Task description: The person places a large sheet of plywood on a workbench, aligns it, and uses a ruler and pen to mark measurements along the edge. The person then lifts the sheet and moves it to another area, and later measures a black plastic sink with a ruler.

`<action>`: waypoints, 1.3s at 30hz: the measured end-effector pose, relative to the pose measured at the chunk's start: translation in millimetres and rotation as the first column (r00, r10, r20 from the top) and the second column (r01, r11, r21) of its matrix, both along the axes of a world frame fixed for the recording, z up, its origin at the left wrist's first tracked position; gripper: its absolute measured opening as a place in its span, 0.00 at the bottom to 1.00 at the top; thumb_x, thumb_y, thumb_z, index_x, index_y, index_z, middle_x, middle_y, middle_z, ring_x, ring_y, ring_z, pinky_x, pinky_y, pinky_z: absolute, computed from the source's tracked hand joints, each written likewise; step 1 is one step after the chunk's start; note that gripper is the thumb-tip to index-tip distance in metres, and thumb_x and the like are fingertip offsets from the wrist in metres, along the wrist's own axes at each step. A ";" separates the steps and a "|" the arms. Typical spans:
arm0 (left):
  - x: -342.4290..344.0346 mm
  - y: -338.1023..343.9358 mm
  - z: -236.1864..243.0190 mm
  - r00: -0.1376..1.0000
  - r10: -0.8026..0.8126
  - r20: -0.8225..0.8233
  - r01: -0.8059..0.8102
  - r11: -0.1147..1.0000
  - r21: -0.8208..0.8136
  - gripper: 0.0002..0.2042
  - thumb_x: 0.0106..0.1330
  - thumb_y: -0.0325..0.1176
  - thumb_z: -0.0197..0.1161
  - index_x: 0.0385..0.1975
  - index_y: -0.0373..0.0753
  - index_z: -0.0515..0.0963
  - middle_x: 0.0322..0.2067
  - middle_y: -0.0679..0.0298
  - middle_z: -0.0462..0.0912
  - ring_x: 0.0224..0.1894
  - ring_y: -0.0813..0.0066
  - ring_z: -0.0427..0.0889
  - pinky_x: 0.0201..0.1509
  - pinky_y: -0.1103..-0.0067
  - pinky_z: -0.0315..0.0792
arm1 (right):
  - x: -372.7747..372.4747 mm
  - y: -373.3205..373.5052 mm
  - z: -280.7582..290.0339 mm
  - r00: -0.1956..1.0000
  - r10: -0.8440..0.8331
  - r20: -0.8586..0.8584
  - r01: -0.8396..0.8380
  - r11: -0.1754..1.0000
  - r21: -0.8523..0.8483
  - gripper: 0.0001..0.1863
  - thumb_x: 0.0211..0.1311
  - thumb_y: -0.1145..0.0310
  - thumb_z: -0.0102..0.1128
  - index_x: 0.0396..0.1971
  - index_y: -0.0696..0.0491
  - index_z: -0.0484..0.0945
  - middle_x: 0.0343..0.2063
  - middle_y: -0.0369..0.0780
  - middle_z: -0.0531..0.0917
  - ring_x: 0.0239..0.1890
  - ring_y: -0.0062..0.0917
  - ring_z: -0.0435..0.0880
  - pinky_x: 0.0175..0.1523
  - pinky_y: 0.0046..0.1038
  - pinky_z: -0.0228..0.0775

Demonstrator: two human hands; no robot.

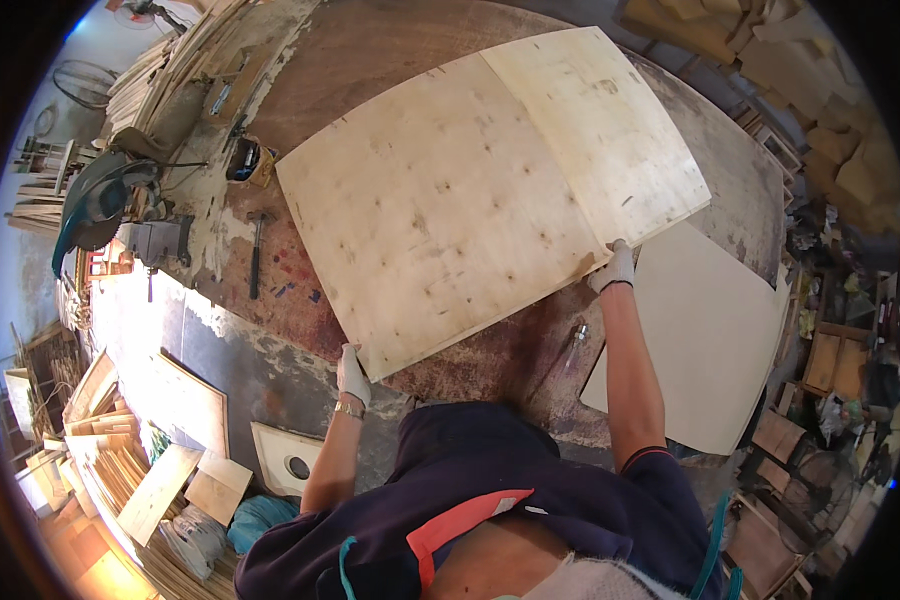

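Observation:
A large pale plywood sheet (430,210) with dark knots lies tilted across the workbench (360,70). Along its right side runs a lighter plywood panel (610,120), split from it by a straight seam; whether they are joined I cannot tell. My left hand (352,376), in a white glove, is closed on the near left corner of the sheet, thumb on top. Farther right along the near edge, my gloved right hand (616,268) grips the wood close to the seam. The fingers beneath the wood are hidden on both hands.
Beside the sheet's left edge lies a hammer (257,255). A small metal-tipped tool (577,345) rests near my right forearm, left of a smooth beige board (705,330). A saw machine (105,205) stands at far left. Stacked wood pieces (100,450) fill the lower left.

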State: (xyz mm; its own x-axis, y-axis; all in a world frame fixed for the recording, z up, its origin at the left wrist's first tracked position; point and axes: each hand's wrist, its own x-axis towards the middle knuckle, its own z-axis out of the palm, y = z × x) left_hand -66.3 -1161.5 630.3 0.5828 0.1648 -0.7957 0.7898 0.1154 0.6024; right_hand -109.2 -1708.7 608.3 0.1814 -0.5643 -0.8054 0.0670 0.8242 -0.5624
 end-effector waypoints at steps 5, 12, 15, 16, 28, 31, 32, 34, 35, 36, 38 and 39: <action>-28.5 -9.3 -8.4 0.995 0.048 -0.084 -0.067 0.970 -0.235 0.28 0.75 0.60 0.53 0.60 0.41 0.73 0.56 0.60 0.82 0.53 0.63 0.84 0.54 0.68 0.79 | -2.9 -45.7 -14.2 0.984 0.096 -0.152 -0.092 0.995 0.035 0.12 0.63 0.61 0.58 0.39 0.53 0.73 0.38 0.41 0.79 0.42 0.31 0.81 0.42 0.39 0.78; -31.3 -60.3 13.5 0.998 -0.047 0.034 0.045 0.997 0.061 0.26 0.72 0.57 0.61 0.52 0.37 0.81 0.43 0.65 0.85 0.41 0.77 0.81 0.47 0.75 0.77 | -24.5 -99.9 -24.7 0.872 0.479 -0.100 -0.489 0.850 -0.193 0.23 0.73 0.51 0.56 0.59 0.49 0.75 0.56 0.38 0.80 0.60 0.33 0.78 0.65 0.44 0.72; -50.1 -82.6 46.4 0.983 -0.055 0.177 -0.003 0.950 0.313 0.24 0.70 0.54 0.64 0.45 0.34 0.84 0.33 0.69 0.83 0.34 0.81 0.76 0.41 0.78 0.73 | -16.3 -96.5 -13.4 0.835 0.548 -0.058 -0.543 0.800 -0.255 0.37 0.71 0.45 0.60 0.72 0.50 0.64 0.67 0.41 0.70 0.70 0.35 0.67 0.74 0.45 0.60; -54.4 -81.6 52.5 0.996 -0.060 0.066 0.031 0.924 0.381 0.23 0.70 0.52 0.65 0.45 0.33 0.84 0.30 0.69 0.83 0.33 0.81 0.77 0.41 0.78 0.73 | -12.9 -94.5 -0.8 0.831 0.543 -0.121 -0.553 0.788 -0.271 0.37 0.72 0.45 0.59 0.72 0.50 0.64 0.68 0.41 0.69 0.71 0.35 0.66 0.75 0.45 0.59; -245.8 23.9 79.4 0.946 0.308 0.100 -0.324 0.895 0.305 0.18 0.71 0.45 0.67 0.42 0.32 0.84 0.33 0.69 0.84 0.33 0.84 0.78 0.37 0.82 0.72 | -123.1 3.1 42.0 0.826 0.554 -0.104 -0.564 0.815 -0.133 0.28 0.74 0.51 0.55 0.70 0.43 0.68 0.63 0.39 0.74 0.65 0.32 0.71 0.71 0.41 0.65; -281.6 68.5 49.4 0.907 0.395 0.144 -0.420 0.867 0.270 0.17 0.71 0.44 0.67 0.39 0.33 0.84 0.31 0.72 0.82 0.31 0.85 0.76 0.36 0.83 0.71 | -100.4 72.0 49.7 0.774 0.632 -0.027 -0.632 0.773 -0.056 0.22 0.74 0.56 0.58 0.62 0.49 0.74 0.51 0.38 0.79 0.54 0.31 0.78 0.61 0.43 0.74; -287.8 79.4 40.0 0.898 0.408 0.167 -0.438 0.864 0.246 0.16 0.72 0.45 0.67 0.38 0.34 0.84 0.30 0.73 0.81 0.30 0.85 0.75 0.36 0.83 0.71 | -91.0 88.1 43.9 0.751 0.660 0.026 -0.658 0.751 -0.062 0.20 0.74 0.57 0.58 0.59 0.51 0.76 0.48 0.38 0.80 0.51 0.31 0.79 0.59 0.44 0.76; -281.6 90.6 35.7 0.875 0.440 0.200 -0.477 0.853 0.210 0.18 0.72 0.47 0.67 0.36 0.35 0.84 0.30 0.73 0.81 0.30 0.84 0.76 0.36 0.82 0.73 | -58.9 118.8 31.7 0.731 0.678 0.077 -0.674 0.735 -0.065 0.21 0.73 0.57 0.60 0.57 0.55 0.76 0.44 0.39 0.81 0.46 0.33 0.82 0.55 0.43 0.78; -272.2 96.1 33.9 0.868 0.445 0.218 -0.485 0.854 0.188 0.18 0.72 0.48 0.67 0.36 0.35 0.83 0.30 0.72 0.81 0.31 0.84 0.77 0.36 0.82 0.74 | -44.1 125.7 11.9 0.720 0.676 0.159 -0.669 0.736 -0.101 0.22 0.72 0.57 0.62 0.58 0.55 0.77 0.46 0.41 0.83 0.46 0.34 0.83 0.52 0.40 0.79; -267.5 107.8 29.3 0.874 0.438 0.210 -0.475 0.862 0.179 0.19 0.72 0.49 0.66 0.36 0.35 0.84 0.31 0.71 0.82 0.31 0.83 0.78 0.37 0.81 0.74 | -26.7 131.5 0.8 0.694 0.717 0.071 -0.707 0.696 -0.126 0.21 0.72 0.59 0.62 0.56 0.57 0.78 0.48 0.43 0.84 0.47 0.35 0.85 0.51 0.39 0.79; -250.3 130.0 17.8 0.885 0.420 0.200 -0.452 0.878 0.156 0.20 0.73 0.50 0.65 0.36 0.35 0.84 0.33 0.68 0.84 0.33 0.81 0.80 0.39 0.80 0.76 | -0.1 149.5 -11.6 0.683 0.714 0.154 -0.689 0.700 -0.187 0.20 0.71 0.59 0.63 0.53 0.59 0.79 0.47 0.44 0.84 0.46 0.36 0.85 0.50 0.39 0.80; -248.6 135.0 16.4 0.892 0.406 0.201 -0.439 0.884 0.163 0.21 0.73 0.51 0.64 0.38 0.34 0.84 0.35 0.66 0.85 0.34 0.79 0.82 0.40 0.79 0.77 | 7.4 171.9 3.7 0.738 0.641 0.211 -0.627 0.767 -0.140 0.23 0.69 0.61 0.64 0.56 0.61 0.76 0.45 0.44 0.84 0.44 0.35 0.85 0.49 0.37 0.79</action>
State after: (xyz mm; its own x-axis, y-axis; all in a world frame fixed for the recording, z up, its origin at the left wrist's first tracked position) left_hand -314.9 -1026.5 646.7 0.5361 0.5678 -0.6247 0.5862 0.2820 0.7595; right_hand -101.7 -1536.8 612.0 0.6899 -0.2928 -0.6621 -0.3259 0.6911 -0.6451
